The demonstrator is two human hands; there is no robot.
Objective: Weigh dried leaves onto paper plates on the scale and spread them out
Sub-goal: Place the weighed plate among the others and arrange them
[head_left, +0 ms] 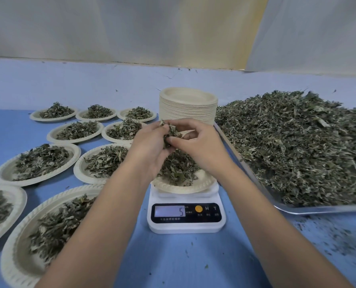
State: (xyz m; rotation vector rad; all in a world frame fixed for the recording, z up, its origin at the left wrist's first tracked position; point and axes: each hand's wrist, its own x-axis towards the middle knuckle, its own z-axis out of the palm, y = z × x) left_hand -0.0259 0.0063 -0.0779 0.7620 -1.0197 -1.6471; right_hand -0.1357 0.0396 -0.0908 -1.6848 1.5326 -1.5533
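Note:
A white digital scale (186,215) stands in the middle of the blue table, its display reading 5. On it rests a paper plate (195,185) with a heap of dried leaves (178,170). Above that plate my left hand (150,148) and my right hand (198,145) meet and together pinch a clump of dried leaves (172,133) between their fingertips. A big pile of loose dried leaves (297,142) fills a metal tray (318,209) on the right.
A tall stack of empty paper plates (188,104) stands behind the scale. Several filled plates (38,163) cover the table's left side, the nearest one (48,231) under my left forearm. Leaf crumbs litter the table at the right front. A wall runs behind.

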